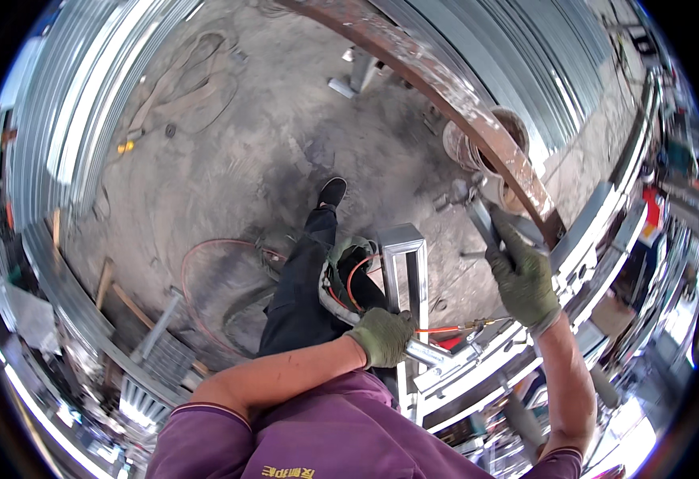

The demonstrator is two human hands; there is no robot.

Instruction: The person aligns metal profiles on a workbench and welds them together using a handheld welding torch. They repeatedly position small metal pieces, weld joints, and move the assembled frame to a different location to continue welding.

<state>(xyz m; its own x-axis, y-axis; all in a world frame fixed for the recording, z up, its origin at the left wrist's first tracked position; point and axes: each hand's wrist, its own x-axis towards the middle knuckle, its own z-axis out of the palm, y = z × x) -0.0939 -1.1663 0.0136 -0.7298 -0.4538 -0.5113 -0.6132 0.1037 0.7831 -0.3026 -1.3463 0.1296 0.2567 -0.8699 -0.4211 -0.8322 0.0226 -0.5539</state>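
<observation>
My right hand [523, 275], in an olive glove, is wrapped round the metal handle of a hammer [481, 219]. The hammer's head is raised toward the rusty beam and points up and left. My left hand [385, 335], also gloved, is closed beside a rectangular frame of silver metal tube [401, 239]. A short silver tube [427, 352] sticks out just below its fingers, and an orange hose [437, 329] with a brass fitting runs off to the right. What the left fingers grip is hidden.
A rusty, paint-spotted beam [445, 84] curves across the upper right, above dirty buckets [463, 146]. Stacks of long metal profiles [70, 120] stand left and upper right. A red hose [186, 279] loops over the concrete floor [230, 176]. A metal rail [477, 375] lies right of me.
</observation>
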